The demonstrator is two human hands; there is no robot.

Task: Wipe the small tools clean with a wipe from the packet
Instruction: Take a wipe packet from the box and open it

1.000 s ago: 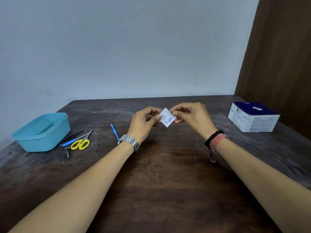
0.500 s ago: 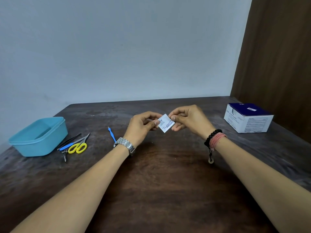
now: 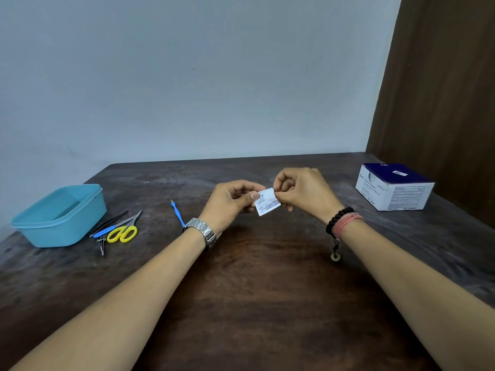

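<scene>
Nearest, two bare forearms over a dark wooden table. Left hand, metal watch at the wrist, pinching the left edge of a small white wipe packet between thumb and fingers. Right hand, beaded bracelet at the wrist, pinching the packet's upper right corner. Packet held above mid-table, off the surface. Farther left, a blue pick lying alone; yellow-handled scissors, tweezers and other small tools clustered beside a light blue tub. Far right, a white and navy box.
</scene>
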